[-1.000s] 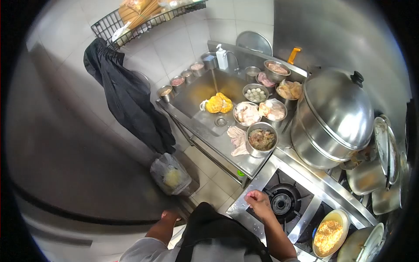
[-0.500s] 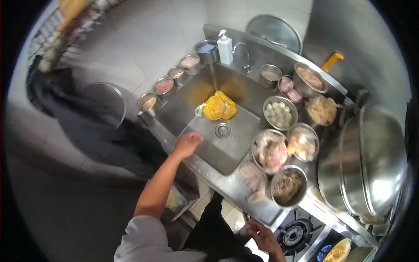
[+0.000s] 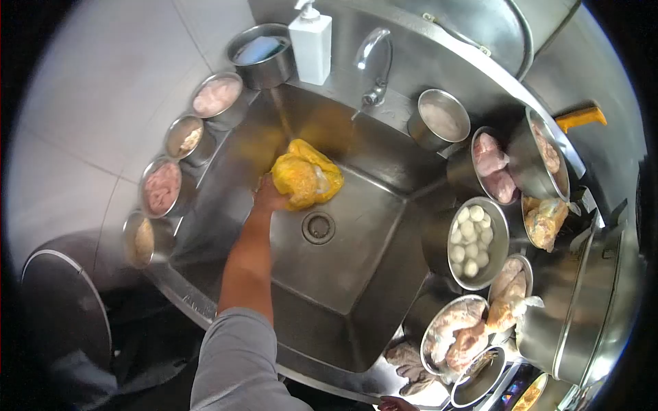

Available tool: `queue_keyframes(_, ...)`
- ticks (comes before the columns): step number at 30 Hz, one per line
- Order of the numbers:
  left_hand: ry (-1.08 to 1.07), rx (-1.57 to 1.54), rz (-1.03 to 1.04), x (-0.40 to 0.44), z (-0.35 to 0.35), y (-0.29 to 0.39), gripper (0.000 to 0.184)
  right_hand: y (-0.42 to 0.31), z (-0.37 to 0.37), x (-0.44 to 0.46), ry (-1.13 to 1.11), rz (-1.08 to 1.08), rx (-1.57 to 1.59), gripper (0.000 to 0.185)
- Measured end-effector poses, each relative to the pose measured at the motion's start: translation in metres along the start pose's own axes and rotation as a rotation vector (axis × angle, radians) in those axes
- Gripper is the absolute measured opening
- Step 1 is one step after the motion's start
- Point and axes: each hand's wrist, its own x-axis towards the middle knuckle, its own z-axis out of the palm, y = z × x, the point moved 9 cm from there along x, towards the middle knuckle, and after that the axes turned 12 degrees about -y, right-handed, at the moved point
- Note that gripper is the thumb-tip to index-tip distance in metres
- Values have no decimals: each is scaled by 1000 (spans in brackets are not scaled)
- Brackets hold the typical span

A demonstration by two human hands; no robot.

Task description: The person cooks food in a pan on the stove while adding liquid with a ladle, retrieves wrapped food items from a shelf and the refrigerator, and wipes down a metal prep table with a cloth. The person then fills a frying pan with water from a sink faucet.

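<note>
In the head view, a yellow bundle [image 3: 306, 177], apparently a filled plastic bag, lies in the steel sink [image 3: 343, 288] near the drain [image 3: 319, 227]. My left hand [image 3: 269, 194] reaches down into the sink and grips the bundle's left end; its fingertips are partly hidden behind it. At the bottom edge only a small part of my right hand [image 3: 396, 404] shows, close to the sink's front rim and some raw meat [image 3: 411, 366] on the counter. Its fingers are mostly cut off by the frame.
Steel pots of pinkish meat [image 3: 162, 188] line the left rim. A white pump bottle [image 3: 314, 48] and a faucet [image 3: 375, 68] stand at the back. On the right are a bowl of white balls [image 3: 471, 240], meat bowls [image 3: 452, 332] and an orange-handled tool [image 3: 580, 119].
My left hand has moved from the sink's front edge onto the yellow bundle. The view has come closer to the sink, and my right hand has mostly dropped out of frame.
</note>
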Motion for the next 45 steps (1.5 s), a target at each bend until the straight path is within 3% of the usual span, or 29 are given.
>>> queue_keyframes(1,-11,-2,6,15,9,-7,89,33,-1,5,32,149,424,38)
queue_keyframes(3,8,-222,62,47,32,-30,79,-19,4,14,36,70,-54,37)
queue_keyframes(7,196,-148,94,70,40,-69,61,-22,10,33,36,101,146,37)
queue_keyframes(9,242,-392,63,49,27,-71,43,-32,13,41,2,187,173,38)
queue_keyframes(10,240,-387,61,36,22,-65,43,-1,1,38,40,194,-76,37)
queue_keyframes(12,256,-390,-3,7,15,-63,32,-42,5,43,21,125,-221,34)
queue_keyframes(15,197,-393,-98,-10,29,-78,29,-29,2,43,44,57,-107,34)
queue_keyframes(17,197,-407,-113,5,58,-108,28,-31,1,39,74,135,-196,33)
queue_keyframes(19,190,-424,-119,23,81,-141,28,-20,-1,34,89,79,-266,32)
queue_keyframes(21,-5,-76,-289,36,105,-186,34,-36,-2,31,127,62,-218,30)
queue_keyframes(23,-8,-88,-477,41,135,-240,38,-39,-6,35,56,65,-325,32)
queue_keyframes(25,-82,-14,-276,-13,88,-187,38,-33,-8,28,59,28,-355,31)
queue_keyframes(26,-52,-528,-508,-37,102,-197,36,-31,-8,25,54,42,-336,36)
queue_keyframes(28,-241,-19,-280,-71,60,-131,38,-47,-10,19,84,24,-329,36)
queue_keyframes(30,-493,704,11,-26,131,-175,43,-47,-9,12,78,-38,-355,36)
queue_keyframes(31,-491,712,36,-21,139,-194,43,-46,-11,10,103,-39,-346,36)
queue_keyframes(34,-416,583,177,-15,155,-174,44,-42,-13,0,122,9,-378,35)
queue_keyframes(36,-339,140,98,-16,116,-149,42,-37,-16,-10,180,-16,-369,34)
queue_keyframes(38,-395,-658,44,-29,88,-117,42,-40,-17,-12,207,-39,-479,33)
queue_keyframes(39,-130,-105,30,-29,52,-96,41,-42,-14,-12,164,-59,-495,33)
queue_keyframes(40,99,97,236,-17,48,-80,39,-36,-16,-16,200,4,-466,33)
queue_keyframes(41,23,-198,139,8,53,-79,37,-27,-21,-21,240,71,-441,33)
queue_keyframes(42,75,-219,286,1,42,-44,40,-24,-17,-19,201,55,-460,33)
queue_keyframes(45,8,-271,180,-9,39,23,58,6,-27,-27,290,162,-479,32)
